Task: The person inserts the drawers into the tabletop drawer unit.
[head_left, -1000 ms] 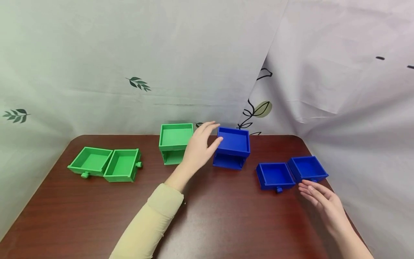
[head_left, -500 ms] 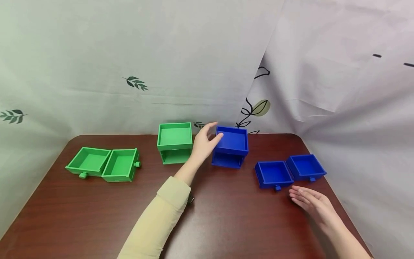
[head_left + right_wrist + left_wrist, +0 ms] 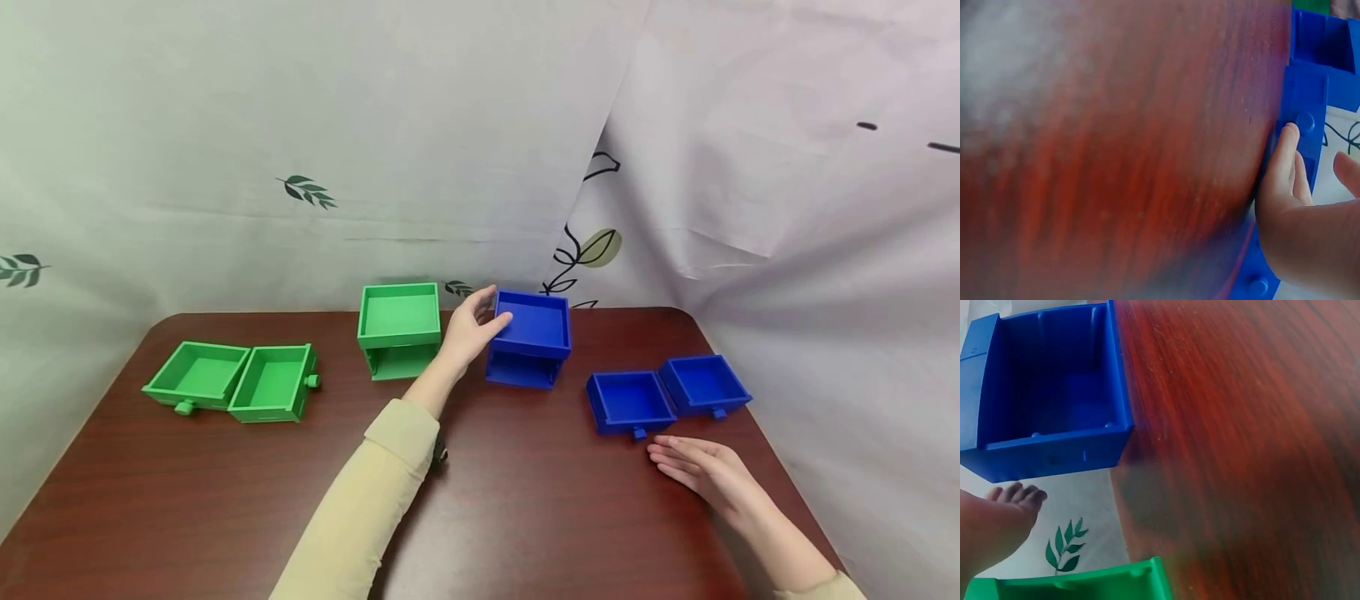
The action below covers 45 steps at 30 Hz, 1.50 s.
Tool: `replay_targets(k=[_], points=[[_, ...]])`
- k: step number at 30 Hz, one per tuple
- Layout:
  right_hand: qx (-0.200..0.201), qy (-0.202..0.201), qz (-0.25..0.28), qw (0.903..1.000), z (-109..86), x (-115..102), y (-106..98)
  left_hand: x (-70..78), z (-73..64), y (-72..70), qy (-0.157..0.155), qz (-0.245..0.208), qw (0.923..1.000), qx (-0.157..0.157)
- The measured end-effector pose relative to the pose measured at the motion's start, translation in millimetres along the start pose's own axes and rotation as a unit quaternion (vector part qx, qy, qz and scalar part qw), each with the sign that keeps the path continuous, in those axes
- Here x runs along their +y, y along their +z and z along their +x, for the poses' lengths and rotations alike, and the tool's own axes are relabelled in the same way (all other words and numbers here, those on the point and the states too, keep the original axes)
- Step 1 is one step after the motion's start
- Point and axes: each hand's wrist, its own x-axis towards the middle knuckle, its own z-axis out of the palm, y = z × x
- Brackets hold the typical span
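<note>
My left hand (image 3: 467, 335) is at the left side of the blue cabinet frame (image 3: 531, 321), thumb spread toward its top edge and fingers near the back corner. In the left wrist view, the fingers (image 3: 1022, 495) lie beside the blue frame's wall (image 3: 1054, 455); contact is unclear. My right hand (image 3: 708, 473) hovers in front of two blue drawers, the nearer one (image 3: 630, 398) and the farther one (image 3: 705, 383). Its fingers are fairly straight and close together. In the right wrist view, a fingertip (image 3: 1291, 129) appears close to a blue drawer's knob (image 3: 1305, 122); touching cannot be told.
A green cabinet frame (image 3: 400, 315) with a hollow lower bay stands left of the blue one. Two green drawers, a left one (image 3: 201, 373) and a right one (image 3: 273, 379), lie at the table's left. A pale cloth (image 3: 450, 150) hangs behind the brown table (image 3: 225, 500).
My left hand has moved slightly toward the blue frame, its fingers drawing closer to the frame's side. The right hand has shifted left, now before the nearer blue drawer's knob. Drawers and frames stay put.
</note>
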Motion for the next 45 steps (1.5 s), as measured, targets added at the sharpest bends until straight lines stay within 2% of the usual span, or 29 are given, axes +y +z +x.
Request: replay_targets(k=[4, 10, 28, 36, 45], points=[[0.017, 0.020, -0.007, 0.9996, 3.5, -0.2, 3.3, -2.6, 0.1, -2.6, -0.005, -0.011, 0.9998, -0.018], [0.020, 0.042, 0.016, 0.9988, 8.7, -1.4, 6.2, -2.7, -3.2, -3.3, 0.000, 0.018, 0.9996, -0.021], [0.002, 0.052, 0.066, 0.9964, 17.4, -6.0, 11.8, -0.4, -22.9, -16.2, -0.016, 0.014, 0.9969, -0.076], [0.041, 0.076, 0.050, 0.9950, 21.3, -6.7, 16.1, -0.4, -27.3, -21.5, -0.014, 0.008, 0.9959, -0.089], [0.114, 0.076, 0.031, 0.9901, 25.6, -1.8, 25.1, -2.1, -28.7, -20.5, -0.039, -0.034, 0.9948, -0.087]])
